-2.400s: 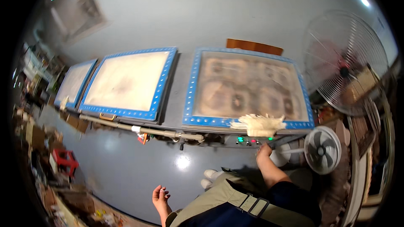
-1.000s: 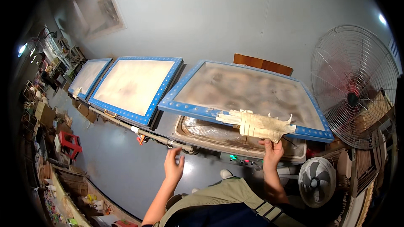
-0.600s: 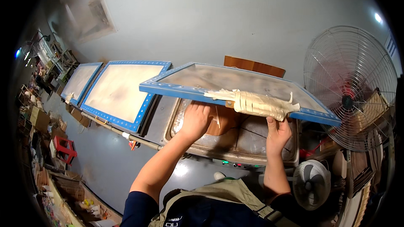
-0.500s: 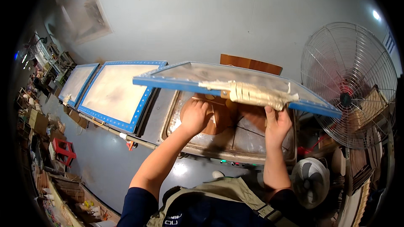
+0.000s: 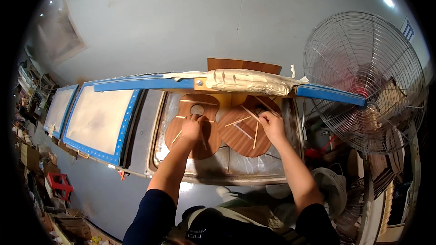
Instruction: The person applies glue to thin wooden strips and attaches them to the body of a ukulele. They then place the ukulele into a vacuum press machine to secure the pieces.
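Note:
Two brown wooden guitar tops lie side by side on a shallow metal bed (image 5: pixel 215 169), with thin pale brace strips across them. My left hand (image 5: pixel 192 129) is on the left guitar top (image 5: pixel 181 129), its fingers bent together at the rim of the round sound hole. On the right guitar top (image 5: pixel 240 140), my right hand (image 5: pixel 271 124) is closed at the edge of that board's sound hole; the fingertips are partly hidden. Beyond both hands stands a raised blue-framed lid (image 5: pixel 150 83), seen nearly edge-on, its front bar wrapped in cream tape (image 5: pixel 250 82).
Two blue-framed panels (image 5: pixel 97 120) with pale sheets lie to the left. A large wire-caged fan (image 5: pixel 363 81) stands at the right, with a smaller fan (image 5: pixel 328 190) below it. A brown wooden board (image 5: pixel 245 65) shows behind the lid, against the grey wall.
The blue-framed lid has tilted farther up, uncovering both guitar tops. My right hand has left its taped bar and come down to the right guitar top. My left hand stays at the left one.

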`<state>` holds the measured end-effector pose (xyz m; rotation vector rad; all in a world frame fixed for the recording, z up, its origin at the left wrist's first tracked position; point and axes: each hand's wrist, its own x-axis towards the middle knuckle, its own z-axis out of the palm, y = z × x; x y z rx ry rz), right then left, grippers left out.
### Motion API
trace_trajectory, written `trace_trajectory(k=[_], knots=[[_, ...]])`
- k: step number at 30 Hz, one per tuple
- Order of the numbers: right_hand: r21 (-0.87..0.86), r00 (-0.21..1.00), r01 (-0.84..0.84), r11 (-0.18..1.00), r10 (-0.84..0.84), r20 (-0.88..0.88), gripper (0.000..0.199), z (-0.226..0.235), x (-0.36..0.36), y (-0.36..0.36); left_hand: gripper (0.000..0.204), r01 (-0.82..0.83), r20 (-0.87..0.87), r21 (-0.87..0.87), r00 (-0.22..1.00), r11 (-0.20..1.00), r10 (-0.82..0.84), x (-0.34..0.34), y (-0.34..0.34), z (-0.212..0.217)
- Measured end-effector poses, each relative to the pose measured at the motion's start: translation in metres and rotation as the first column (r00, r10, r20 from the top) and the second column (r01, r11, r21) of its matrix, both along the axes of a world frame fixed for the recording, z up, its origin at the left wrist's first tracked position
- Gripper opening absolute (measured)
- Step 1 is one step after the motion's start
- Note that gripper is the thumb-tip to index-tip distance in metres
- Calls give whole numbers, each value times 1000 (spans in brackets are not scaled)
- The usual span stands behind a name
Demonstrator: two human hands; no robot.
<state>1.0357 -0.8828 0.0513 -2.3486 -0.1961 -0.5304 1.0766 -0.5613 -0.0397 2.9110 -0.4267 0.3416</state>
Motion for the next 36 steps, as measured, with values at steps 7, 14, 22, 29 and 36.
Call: trace_trajectory(k=[7, 14, 22, 29, 36], knots=[[20, 995, 48, 999, -46, -83, 11, -110, 45, -21, 13, 36, 53, -96, 998, 995, -31, 13, 8, -8], [22, 992, -4, 1000, 7, -128, 10, -90, 52, -30, 12, 0, -33, -87, 999, 996, -3, 3, 11, 6], [-100, 988, -110, 989, 98, -121, 14, -81, 45, -58, 20, 74, 1, -173, 997, 982, -75, -3, 20, 5], [-501, 570, 40, 864, 393, 722, 37, 165, -53, 10, 36, 75, 228, -408, 973, 910, 22, -70, 3, 42], [-446, 868, -86, 891, 287, 406, 46, 254, -20, 67, 47, -32, 83, -612, 991, 790, 104, -211, 18, 46]])
